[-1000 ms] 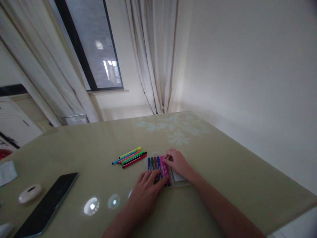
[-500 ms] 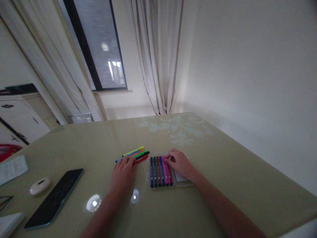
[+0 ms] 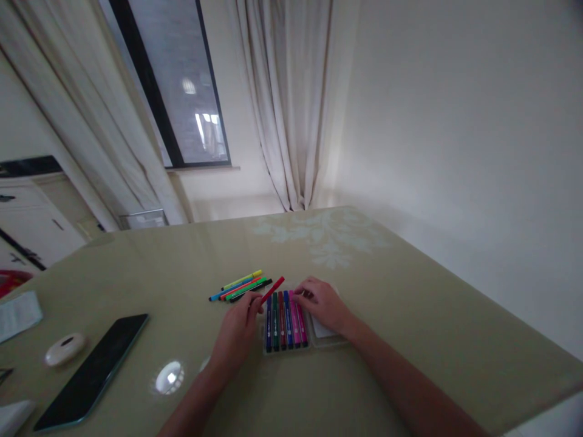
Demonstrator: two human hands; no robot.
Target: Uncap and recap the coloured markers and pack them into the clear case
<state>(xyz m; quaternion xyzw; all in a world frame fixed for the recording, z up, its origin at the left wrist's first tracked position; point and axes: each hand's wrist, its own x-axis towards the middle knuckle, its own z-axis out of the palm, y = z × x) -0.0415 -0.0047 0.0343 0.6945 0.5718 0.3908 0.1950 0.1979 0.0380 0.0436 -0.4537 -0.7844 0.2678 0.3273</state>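
A red felt-tip pen (image 3: 274, 287) is pinched in my left hand (image 3: 241, 318), its end pointing up and to the right over the upper left corner of the clear plastic pen case (image 3: 286, 352). Several capped felt-tip pens (image 3: 283, 321) stand side by side in that case: dark blue, green, brown-red, blue and pink. My right hand (image 3: 322, 303) has its fingers curled together at the top of the pink pens; whether they grip one is hidden. Beneath that hand lies the case's open lid (image 3: 325, 340). Beyond my left hand, a loose bunch of pens (image 3: 241, 283) rests on the table.
On the table's left side lie a dark phone or tablet (image 3: 93, 370), a white rounded object (image 3: 65, 349) and a pale folded cloth or packet (image 3: 20, 317). A white object (image 3: 16, 416) sits at the lower left edge. A wall (image 3: 455, 182) borders the right side.
My left hand has picked the red pen out of the loose bunch and moved right with it to the case. The right hand stays at the pink pens. The view has shifted slightly.
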